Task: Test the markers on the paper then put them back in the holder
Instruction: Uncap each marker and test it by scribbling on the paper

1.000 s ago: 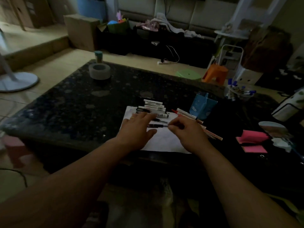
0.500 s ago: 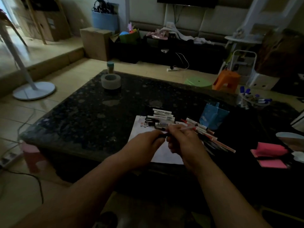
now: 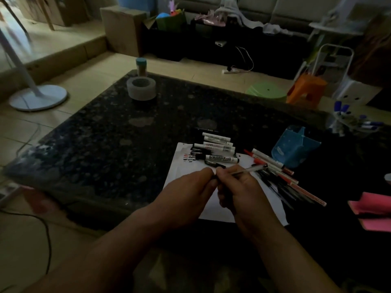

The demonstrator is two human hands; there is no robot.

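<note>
A white sheet of paper [image 3: 188,168] with small red and black test marks lies on the dark stone table [image 3: 127,132]. Both hands meet above it. My right hand [image 3: 239,191] grips a thin clear-barrelled pen [image 3: 247,170] that points up and right. My left hand [image 3: 190,193] pinches the pen's near end, where a dark cap shows between the fingertips. Several white markers [image 3: 218,145] lie at the paper's far edge. Red and black pens [image 3: 281,176] are strewn to the right. The blue holder [image 3: 294,149] lies tipped beyond them.
A roll of grey tape [image 3: 141,88] and a small jar [image 3: 141,66] stand at the table's far left corner. Pink sticky notes [image 3: 372,210] lie at the right edge. A clear cup of blue-capped markers [image 3: 351,121] is at the far right. A fan base [image 3: 38,98] stands on the floor.
One second ago both hands lay on the paper by a pen. They have lifted that pen, and now hold it between them just above the sheet.
</note>
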